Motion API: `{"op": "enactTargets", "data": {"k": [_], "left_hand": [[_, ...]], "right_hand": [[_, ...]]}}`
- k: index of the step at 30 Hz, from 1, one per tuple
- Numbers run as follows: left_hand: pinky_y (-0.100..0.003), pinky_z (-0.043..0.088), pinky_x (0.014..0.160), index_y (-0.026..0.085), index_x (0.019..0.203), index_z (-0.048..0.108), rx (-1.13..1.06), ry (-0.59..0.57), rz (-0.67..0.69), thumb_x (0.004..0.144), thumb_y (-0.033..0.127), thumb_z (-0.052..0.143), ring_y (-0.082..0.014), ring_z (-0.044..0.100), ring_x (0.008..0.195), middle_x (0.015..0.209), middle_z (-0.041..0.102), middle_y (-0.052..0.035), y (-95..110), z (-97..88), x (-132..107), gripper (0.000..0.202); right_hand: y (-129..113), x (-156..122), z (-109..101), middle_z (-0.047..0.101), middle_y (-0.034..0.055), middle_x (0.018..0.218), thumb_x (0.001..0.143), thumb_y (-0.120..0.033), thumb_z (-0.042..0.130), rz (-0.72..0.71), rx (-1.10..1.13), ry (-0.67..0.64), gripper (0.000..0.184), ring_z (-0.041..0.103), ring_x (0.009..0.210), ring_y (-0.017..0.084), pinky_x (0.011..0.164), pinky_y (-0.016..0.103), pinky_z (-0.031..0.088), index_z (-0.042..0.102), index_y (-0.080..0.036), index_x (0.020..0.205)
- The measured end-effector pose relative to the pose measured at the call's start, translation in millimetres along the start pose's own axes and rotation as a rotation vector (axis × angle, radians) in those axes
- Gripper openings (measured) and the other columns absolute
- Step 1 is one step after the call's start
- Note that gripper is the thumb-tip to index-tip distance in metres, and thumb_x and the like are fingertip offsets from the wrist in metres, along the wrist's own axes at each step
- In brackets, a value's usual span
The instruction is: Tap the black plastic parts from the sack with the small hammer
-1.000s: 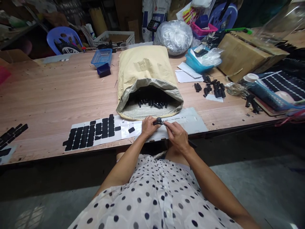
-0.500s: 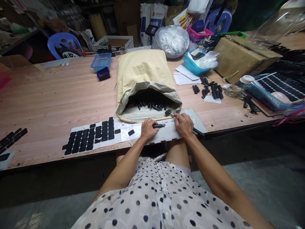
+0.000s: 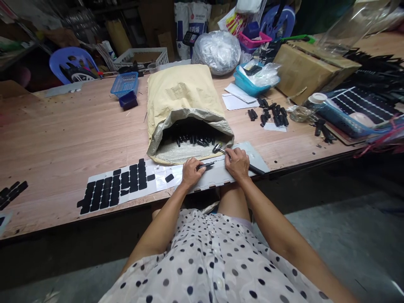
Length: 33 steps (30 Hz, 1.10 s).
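Note:
My right hand (image 3: 237,163) is closed round a small hammer (image 3: 217,148). The metal head points away from me to the left, and the black handle sticks out behind the hand. My left hand (image 3: 191,173) pinches a slim black piece (image 3: 207,165) over the grey board (image 3: 217,176) at the table's near edge. Hammer head and black piece are apart. Just beyond my hands, a yellowish sack (image 3: 186,88) lies with its mouth towards me, several black parts (image 3: 196,139) inside it. Left of my hands is a white sheet with black rounded pads (image 3: 105,191).
A blue basket (image 3: 124,84) and a dark blue box (image 3: 128,101) stand left of the sack. To its right are loose black parts (image 3: 277,115), a turquoise basket (image 3: 252,86) and a cardboard box (image 3: 306,69). A silvery plastic bag (image 3: 217,52) sits behind.
The view has shifted, so the table's things appear farther left. The hammer has turned slightly, with more of its metal head showing. Both hands keep their hold.

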<state>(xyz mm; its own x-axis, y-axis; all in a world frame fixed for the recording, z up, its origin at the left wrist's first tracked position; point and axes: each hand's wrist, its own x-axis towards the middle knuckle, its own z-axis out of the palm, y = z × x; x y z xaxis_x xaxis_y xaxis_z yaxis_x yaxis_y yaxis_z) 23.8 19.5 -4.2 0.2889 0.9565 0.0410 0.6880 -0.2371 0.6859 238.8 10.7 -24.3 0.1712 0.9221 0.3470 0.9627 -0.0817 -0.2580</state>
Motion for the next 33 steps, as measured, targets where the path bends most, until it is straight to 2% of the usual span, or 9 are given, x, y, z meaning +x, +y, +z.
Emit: {"op": "enactTargets", "data": {"k": [5,8,11,14,17,20,27,29,33], "left_hand": [[-0.036,0.048,0.091,0.022,0.102,0.071,-0.182,-0.062,0.096,0.09,0.029,0.059,-0.0225,0.059,0.097,0.102,0.068,-0.0054,9.9,-15.1,-33.2,0.019],[-0.033,0.049,0.086,0.022,0.111,0.07,-0.294,-0.266,0.138,0.091,0.036,0.058,-0.0207,0.061,0.09,0.101,0.069,-0.0049,10.2,-15.0,-74.6,0.027],[-0.029,0.048,0.076,0.021,0.109,0.071,-0.329,-0.495,0.008,0.089,0.037,0.059,-0.0184,0.06,0.079,0.089,0.069,-0.0019,-3.9,0.8,-110.3,0.028],[-0.029,0.048,0.074,0.02,0.106,0.072,-0.253,-0.509,-0.253,0.086,0.032,0.059,-0.0194,0.062,0.077,0.08,0.068,-0.0008,-26.9,24.6,-127.3,0.026],[-0.031,0.05,0.078,0.021,0.111,0.071,-0.176,-0.409,-0.489,0.088,0.029,0.057,-0.0222,0.066,0.083,0.076,0.067,-0.001,-44.4,42.9,-128.7,0.028],[-0.032,0.05,0.078,0.023,0.121,0.068,-0.155,-0.357,-0.555,0.088,0.028,0.059,-0.0226,0.067,0.083,0.073,0.065,0.0002,-45.8,46.3,-126.0,0.035],[-0.028,0.05,0.07,0.019,0.099,0.078,-0.422,-0.68,-0.21,0.084,0.037,0.068,-0.0164,0.064,0.071,0.082,0.073,-0.0019,-4.3,-6.9,-91.9,0.025],[-0.028,0.051,0.067,0.02,0.102,0.077,-0.452,-0.533,-0.241,0.087,0.034,0.065,-0.0158,0.065,0.07,0.085,0.074,-0.0025,1.6,-28.1,-58.8,0.024],[-0.029,0.053,0.071,0.019,0.107,0.074,-0.212,0.102,-0.422,0.089,0.018,0.056,-0.0176,0.068,0.078,0.089,0.074,-0.0045,-7.1,-58.2,23.9,0.026]], "right_hand": [[1.2,-0.4,1.9,0.062,0.0102,0.095,0.093,-0.023,0.049,-0.012,-0.004,0.018,0.031,0.048,0.092,0.025,0.071,0.034,0.028,0.073,-0.022,0.114],[2.7,-0.8,4.3,0.061,0.0105,0.094,0.092,-0.024,0.05,-0.019,0.017,0.043,0.031,0.047,0.091,0.025,0.07,0.034,0.027,0.073,-0.022,0.112],[3.5,-1.0,6.4,0.06,0.0112,0.093,0.091,-0.024,0.051,-0.014,0.033,0.055,0.03,0.045,0.09,0.026,0.07,0.035,0.027,0.073,-0.021,0.111],[3.2,-0.8,7.5,0.059,0.0113,0.093,0.091,-0.024,0.051,-0.008,0.037,0.053,0.029,0.045,0.089,0.026,0.07,0.035,0.028,0.073,-0.021,0.11],[2.9,-0.4,7.8,0.059,0.0107,0.092,0.091,-0.024,0.051,-0.015,0.034,0.07,0.029,0.045,0.089,0.026,0.07,0.035,0.028,0.073,-0.022,0.11],[2.6,-0.3,7.7,0.06,0.0103,0.091,0.09,-0.024,0.051,-0.025,0.028,0.086,0.029,0.045,0.088,0.025,0.07,0.034,0.027,0.073,-0.022,0.109],[1.5,-2.9,7.5,0.06,0.0105,0.091,0.09,-0.023,0.05,-0.017,0.033,0.09,0.029,0.045,0.088,0.025,0.069,0.034,0.026,0.073,-0.022,0.108],[1.8,-3.2,7.9,0.06,0.0109,0.091,0.09,-0.023,0.051,-0.014,0.044,0.086,0.028,0.045,0.088,0.026,0.069,0.034,0.026,0.073,-0.022,0.108],[1.4,-2.9,8.6,0.06,0.0112,0.091,0.091,-0.023,0.05,-0.01,0.054,0.072,0.03,0.045,0.088,0.026,0.069,0.034,0.026,0.073,-0.021,0.109]]}}
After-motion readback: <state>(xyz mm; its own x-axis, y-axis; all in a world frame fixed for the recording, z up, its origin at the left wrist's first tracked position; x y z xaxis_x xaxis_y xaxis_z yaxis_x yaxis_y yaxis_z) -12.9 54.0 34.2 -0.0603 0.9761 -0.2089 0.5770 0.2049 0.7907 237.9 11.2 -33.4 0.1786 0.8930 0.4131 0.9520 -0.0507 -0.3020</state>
